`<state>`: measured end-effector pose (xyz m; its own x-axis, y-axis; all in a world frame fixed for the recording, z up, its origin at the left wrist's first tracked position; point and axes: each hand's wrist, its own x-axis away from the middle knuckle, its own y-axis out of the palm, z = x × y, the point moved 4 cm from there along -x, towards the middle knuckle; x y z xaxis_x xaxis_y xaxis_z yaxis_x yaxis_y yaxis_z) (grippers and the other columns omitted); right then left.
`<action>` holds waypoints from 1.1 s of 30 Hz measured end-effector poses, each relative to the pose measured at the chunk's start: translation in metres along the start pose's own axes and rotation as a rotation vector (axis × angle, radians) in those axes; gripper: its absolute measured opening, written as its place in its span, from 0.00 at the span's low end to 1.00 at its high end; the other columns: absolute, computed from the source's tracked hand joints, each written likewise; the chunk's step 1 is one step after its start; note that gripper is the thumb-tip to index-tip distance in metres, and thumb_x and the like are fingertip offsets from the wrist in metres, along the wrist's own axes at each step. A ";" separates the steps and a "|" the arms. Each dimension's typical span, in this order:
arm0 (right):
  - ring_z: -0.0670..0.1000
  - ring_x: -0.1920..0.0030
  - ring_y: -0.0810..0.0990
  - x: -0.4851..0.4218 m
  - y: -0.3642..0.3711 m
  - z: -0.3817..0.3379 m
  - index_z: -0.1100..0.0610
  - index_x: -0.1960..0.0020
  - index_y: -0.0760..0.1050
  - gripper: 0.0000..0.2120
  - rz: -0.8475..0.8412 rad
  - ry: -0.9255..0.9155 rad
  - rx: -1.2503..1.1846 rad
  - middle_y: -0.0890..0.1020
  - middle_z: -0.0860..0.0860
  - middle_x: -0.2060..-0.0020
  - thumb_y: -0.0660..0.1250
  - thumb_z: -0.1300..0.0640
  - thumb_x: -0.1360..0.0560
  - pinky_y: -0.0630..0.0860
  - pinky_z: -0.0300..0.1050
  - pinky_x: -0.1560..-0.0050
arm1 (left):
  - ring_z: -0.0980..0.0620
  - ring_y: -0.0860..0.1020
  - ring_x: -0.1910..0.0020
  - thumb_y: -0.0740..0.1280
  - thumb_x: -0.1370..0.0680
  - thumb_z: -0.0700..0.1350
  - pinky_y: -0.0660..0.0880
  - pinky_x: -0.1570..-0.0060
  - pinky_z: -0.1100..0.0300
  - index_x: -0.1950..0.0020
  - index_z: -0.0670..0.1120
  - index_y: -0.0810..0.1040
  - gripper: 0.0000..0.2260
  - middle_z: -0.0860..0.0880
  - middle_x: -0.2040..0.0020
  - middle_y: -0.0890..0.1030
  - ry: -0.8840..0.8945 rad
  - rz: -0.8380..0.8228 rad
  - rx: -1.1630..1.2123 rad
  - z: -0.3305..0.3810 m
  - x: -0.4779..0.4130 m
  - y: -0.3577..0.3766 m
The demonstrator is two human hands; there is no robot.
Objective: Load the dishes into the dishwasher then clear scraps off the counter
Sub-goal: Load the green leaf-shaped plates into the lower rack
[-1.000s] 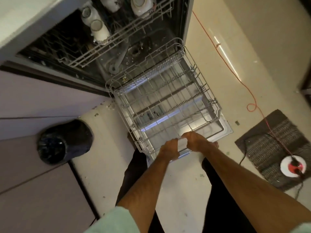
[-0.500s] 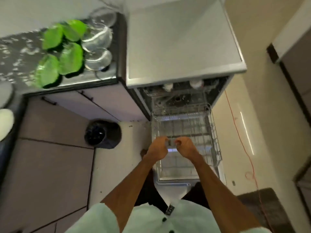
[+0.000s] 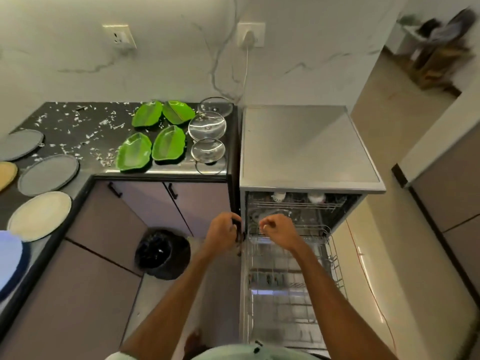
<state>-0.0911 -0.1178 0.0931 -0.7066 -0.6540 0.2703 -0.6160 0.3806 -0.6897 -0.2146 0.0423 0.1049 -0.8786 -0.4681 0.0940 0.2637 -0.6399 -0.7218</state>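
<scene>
The dishwasher (image 3: 306, 146) stands open with its lower rack (image 3: 335, 258) pulled out and bare. White cups (image 3: 279, 195) sit in the upper rack (image 3: 298, 203). My left hand (image 3: 223, 235) hovers by the dishwasher's left edge, fingers curled, holding nothing. My right hand (image 3: 279, 229) is a loose fist above the lower rack's far rim, also empty. On the dark counter (image 3: 168, 171) lie several green leaf-shaped dishes (image 3: 135, 154), several glass lids (image 3: 207, 125) and scattered white scraps (image 3: 78, 126).
Grey plates (image 3: 48, 174), a cream plate (image 3: 39, 215) and a blue plate (image 3: 7, 261) line the counter's left arm. A black-lined bin (image 3: 162, 253) stands on the floor by the cabinets. An orange cable (image 3: 363, 268) runs along the floor right of the dishwasher.
Both hands let go of the lower rack's front edge and rose. My view lifted from the rack to take in the counter and wall.
</scene>
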 end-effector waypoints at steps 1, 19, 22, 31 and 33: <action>0.50 0.52 0.85 -0.006 0.007 -0.019 0.56 0.49 0.86 0.10 0.017 -0.006 -0.011 0.87 0.52 0.51 0.66 0.64 0.23 0.81 0.50 0.42 | 0.50 0.80 0.45 0.64 0.22 0.34 0.75 0.43 0.62 0.42 0.44 0.82 0.13 0.45 0.43 0.82 0.022 0.010 -0.009 -0.009 -0.004 -0.019; 0.45 0.49 0.84 -0.055 0.109 -0.227 0.54 0.45 0.84 0.08 0.103 -0.043 -0.097 0.86 0.49 0.50 0.69 0.62 0.21 0.81 0.47 0.40 | 0.52 0.80 0.41 0.64 0.21 0.35 0.64 0.46 0.78 0.42 0.44 0.84 0.12 0.47 0.42 0.84 0.144 0.058 -0.044 -0.142 -0.001 -0.236; 0.46 0.48 0.84 -0.063 0.105 -0.238 0.55 0.44 0.83 0.09 0.123 -0.066 -0.104 0.86 0.49 0.49 0.68 0.62 0.21 0.80 0.46 0.39 | 0.55 0.80 0.42 0.64 0.21 0.36 0.63 0.48 0.82 0.42 0.46 0.84 0.13 0.50 0.43 0.84 0.117 0.090 -0.006 -0.146 -0.014 -0.250; 0.44 0.51 0.84 -0.122 0.091 -0.233 0.55 0.47 0.85 0.08 0.167 -0.057 -0.136 0.87 0.47 0.52 0.69 0.63 0.22 0.81 0.45 0.42 | 0.62 0.76 0.53 0.64 0.23 0.35 0.63 0.55 0.84 0.43 0.46 0.84 0.14 0.55 0.49 0.82 0.071 0.052 0.010 -0.142 -0.074 -0.254; 0.44 0.52 0.84 -0.143 0.086 -0.233 0.55 0.49 0.86 0.08 0.162 -0.056 -0.151 0.87 0.47 0.54 0.69 0.64 0.23 0.81 0.43 0.43 | 0.62 0.77 0.57 0.64 0.24 0.34 0.66 0.55 0.82 0.42 0.47 0.83 0.15 0.56 0.51 0.82 0.060 0.053 0.034 -0.139 -0.096 -0.252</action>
<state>-0.1237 0.1609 0.1513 -0.7825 -0.6103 0.1237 -0.5444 0.5739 -0.6118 -0.2523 0.3331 0.1825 -0.8850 -0.4653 0.0149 0.3228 -0.6364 -0.7006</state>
